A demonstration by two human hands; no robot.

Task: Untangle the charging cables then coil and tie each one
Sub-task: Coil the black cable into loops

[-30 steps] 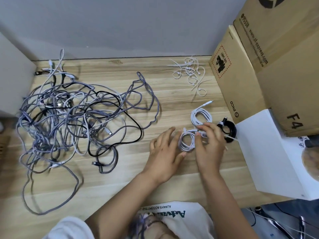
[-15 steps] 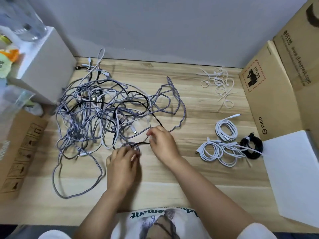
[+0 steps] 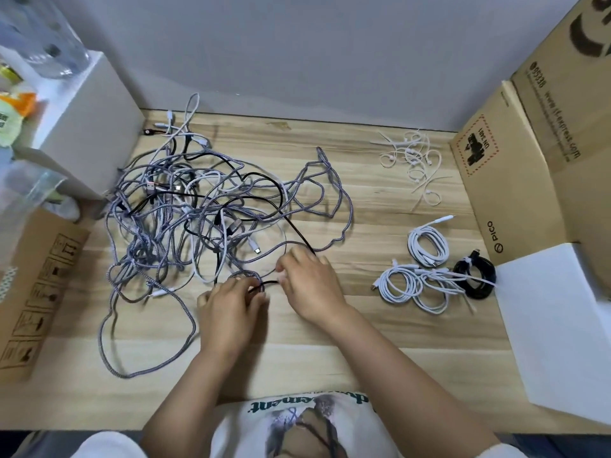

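Light wood-grain tabletop [image 3: 330, 365] against a grey wall. Big tangle of cables [image 3: 198, 219] sits left of centre: mostly grey braided, some white, one black cable [image 3: 264, 180] looping through it. Both hands work at the tangle's near edge. Left hand [image 3: 228, 312] lies palm down, fingers curled together, pinching the black cable where it bends near a grey braided loop. Right hand [image 3: 310, 285] is just beside it, fingertips bunched on the same black cable; exact grip hard to make out.

Right side, well apart from the tangle: two coiled white cables [image 3: 413, 282] touching each other, a third white coil [image 3: 428, 246] just behind, and a tied black coil [image 3: 476, 276] next to a white box [image 3: 555, 328]. Loose white ties [image 3: 413, 160] scattered near the wall.

Cardboard box [image 3: 515, 180] at right reads "PICO", with a red-bordered label, "UN 3481". Larger carton [image 3: 568, 104] behind shows "95338" and a web address, partly legible. Left carton [image 3: 33, 289] has handling pictograms. Shirt print is cropped, ending "ment".
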